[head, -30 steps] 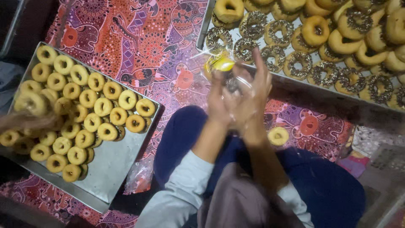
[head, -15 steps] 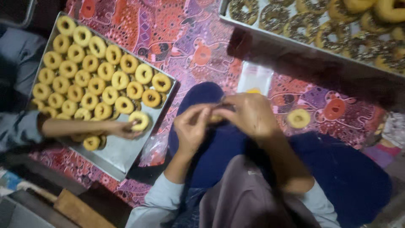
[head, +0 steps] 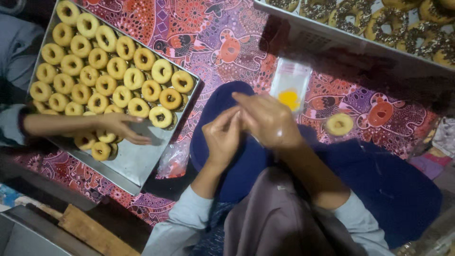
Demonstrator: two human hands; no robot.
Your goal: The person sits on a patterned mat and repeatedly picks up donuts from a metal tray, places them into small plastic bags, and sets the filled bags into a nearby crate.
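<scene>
Patterned red cloth [head: 199, 33] on floor. Left hand [head: 222, 137] and right hand [head: 268, 121] pressed together over lap — whether they grip anything, cannot tell; clear bag [head: 290, 85] lies just beyond. Best kept low, fingers steady.

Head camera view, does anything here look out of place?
One plain ring doughnut lies alone on the patterned red cloth, outside the metal tray of plain doughnuts and right of the clear plastic bag.

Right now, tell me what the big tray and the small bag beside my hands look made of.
Tray: looks like metal, dull grey with a soft sheen and a thin raised rim. Small bag: likely thin clear plastic, see-through and glossy, something yellow showing inside.
</scene>
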